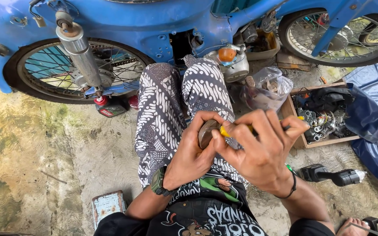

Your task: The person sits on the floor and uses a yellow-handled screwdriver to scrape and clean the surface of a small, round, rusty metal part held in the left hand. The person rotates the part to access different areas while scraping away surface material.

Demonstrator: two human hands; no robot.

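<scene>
Left hand (193, 148) clamps the round metal part (206, 133), right hand (259, 148) grips a yellow-handled tool (225, 131) against it, blue motorbike (154, 26) at twelve o'clock: work looks midway.

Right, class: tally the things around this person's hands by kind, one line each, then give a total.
Spoked wheels: 2
Hands: 2, left hand and right hand
Round metal part held in the left hand: 1
Yellow-handled tool in the right hand: 1
Wooden tray of parts: 1
Clear plastic bag: 1
Total: 8
</scene>
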